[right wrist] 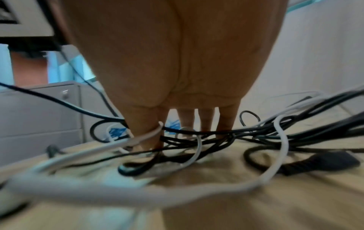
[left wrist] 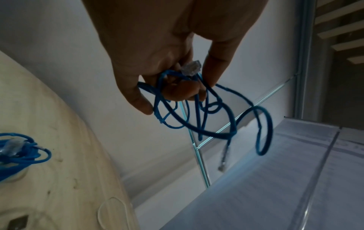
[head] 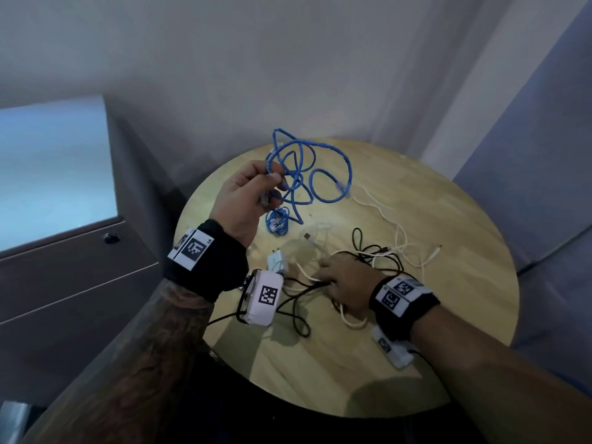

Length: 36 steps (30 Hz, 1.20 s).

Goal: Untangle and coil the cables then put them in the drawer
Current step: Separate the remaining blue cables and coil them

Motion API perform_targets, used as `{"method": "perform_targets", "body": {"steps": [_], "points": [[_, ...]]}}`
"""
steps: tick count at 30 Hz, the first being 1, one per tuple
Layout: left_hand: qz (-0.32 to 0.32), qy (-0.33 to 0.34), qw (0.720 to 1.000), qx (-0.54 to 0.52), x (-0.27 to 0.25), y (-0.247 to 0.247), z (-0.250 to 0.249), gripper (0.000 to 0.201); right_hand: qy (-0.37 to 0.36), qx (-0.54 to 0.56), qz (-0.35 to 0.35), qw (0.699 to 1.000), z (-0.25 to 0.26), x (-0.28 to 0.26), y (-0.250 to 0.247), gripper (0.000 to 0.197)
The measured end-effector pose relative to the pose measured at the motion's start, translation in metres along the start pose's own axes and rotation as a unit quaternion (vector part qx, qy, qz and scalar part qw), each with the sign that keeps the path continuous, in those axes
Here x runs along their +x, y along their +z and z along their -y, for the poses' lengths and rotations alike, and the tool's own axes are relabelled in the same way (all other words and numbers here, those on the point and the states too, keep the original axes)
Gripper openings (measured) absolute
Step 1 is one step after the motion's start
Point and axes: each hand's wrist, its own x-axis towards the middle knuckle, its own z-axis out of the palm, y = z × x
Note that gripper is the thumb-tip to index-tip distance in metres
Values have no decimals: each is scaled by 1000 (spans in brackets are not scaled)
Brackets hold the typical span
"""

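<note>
Nearest the camera, the right hand [head: 347, 281] rests with straight fingers pressed down on a tangle of black cables [head: 378, 256] and white cables [head: 398, 230] at the near middle of the round wooden table [head: 448, 315]. Farther left, the raised left hand [head: 243, 200] pinches a knotted blue cable [head: 320, 174] above the tabletop, its clear plug [left wrist: 191, 67] between the fingertips. A second blue bundle [head: 277, 221] lies just below. The grey drawer unit [head: 64, 283] stands left of the table, closed.
</note>
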Motion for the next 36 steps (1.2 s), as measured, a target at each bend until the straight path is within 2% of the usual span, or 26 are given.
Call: {"method": "perform_targets", "body": {"steps": [6, 9, 11, 14, 19, 22, 25, 27, 29, 30, 31, 32, 34, 36], "points": [[-41, 21, 998, -48, 2, -1, -9, 13, 68, 86, 73, 991, -42, -6, -34, 19], [-53, 22, 997, -49, 1, -2, -13, 14, 114, 121, 104, 981, -51, -18, -55, 41], [-63, 14, 997, -50, 3, -4, -15, 13, 165, 198, 103, 961, -58, -28, -71, 43], [-49, -7, 998, -38, 5, -9, -19, 14, 204, 259, 50, 943, -74, -38, -81, 37], [44, -84, 994, -51, 1, -14, -30, 11, 243, 192, 2, 951, -95, -44, -69, 17], [74, -111, 988, -75, 0, -12, -31, 12, 268, 169, -42, 947, -101, -39, -62, 29], [69, -118, 988, -66, 1, -11, -29, 13, 303, 147, -62, 940, -101, -35, -68, 47], [53, -116, 991, -42, 1, -10, -26, 16, 319, 101, -126, 934, -88, -35, -87, 51], [39, -112, 993, -26, -2, -6, -23, 18, 269, 37, -245, 931, -64, -31, -107, 43], [35, -109, 993, -22, -3, -2, -22, 18, 217, 44, -283, 933, -45, -27, -113, 39], [34, -106, 994, -21, -4, 1, -22, 18, 159, 71, -288, 942, -24, -22, -115, 35], [36, -104, 994, -19, -5, 4, -22, 18, 105, 102, -262, 954, -5, -16, -112, 32], [46, -102, 994, -18, -5, 7, -23, 17, 34, 127, -145, 981, 25, -3, -88, 26], [49, -103, 993, -24, -6, 5, -24, 16, 28, 112, -18, 993, 36, 6, -62, 28]]}}
